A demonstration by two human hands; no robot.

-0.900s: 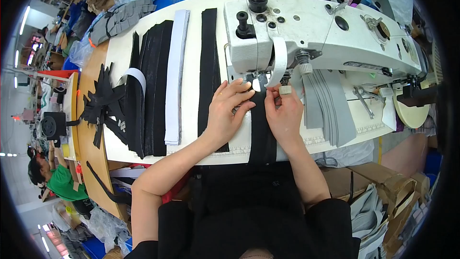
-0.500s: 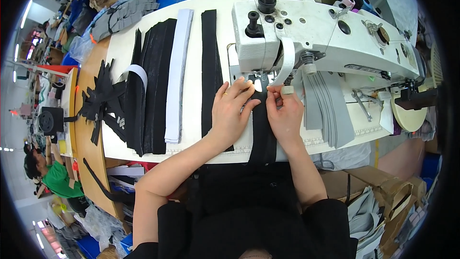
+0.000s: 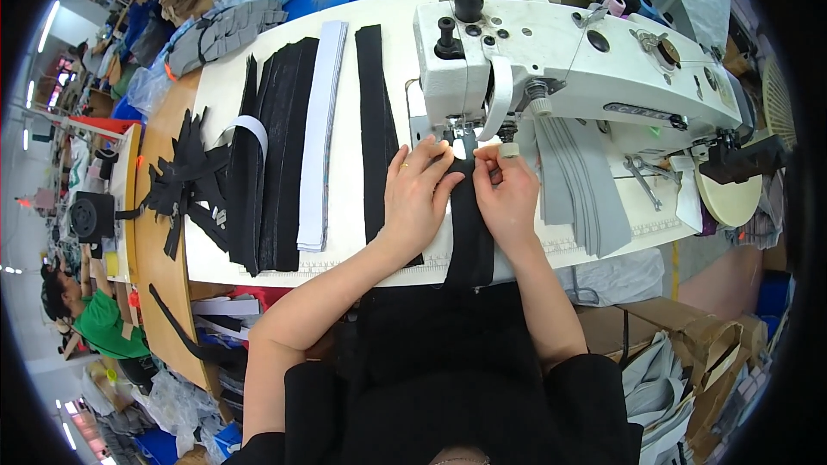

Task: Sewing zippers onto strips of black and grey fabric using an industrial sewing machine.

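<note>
The left hand (image 3: pixel 419 194) lies flat and open, fingers spread, pressing a black fabric strip (image 3: pixel 470 228) onto the white tabletop (image 3: pixel 345 245) just near the white sewing machine (image 3: pixel 568 60). The right hand (image 3: pixel 506 194) pinches the strip's far end between thumb and fingers, right at the needle area. Left of the hands lie a long black strip (image 3: pixel 373 120), a white strip stack (image 3: pixel 317 138) and more black pieces (image 3: pixel 271 164); grey pieces (image 3: pixel 581 185) lie right.

Both hands' fingers (image 3: pixel 435 155) rest on a fabric strip (image 3: pixel 469 232) on the surface (image 3: pixel 362 207), just before the sewing machine (image 3: pixel 560 60). Left of them lie more strips (image 3: pixel 280 181); right, a stack of pieces (image 3: pixel 577 189), apparently partly under the machine.
</note>
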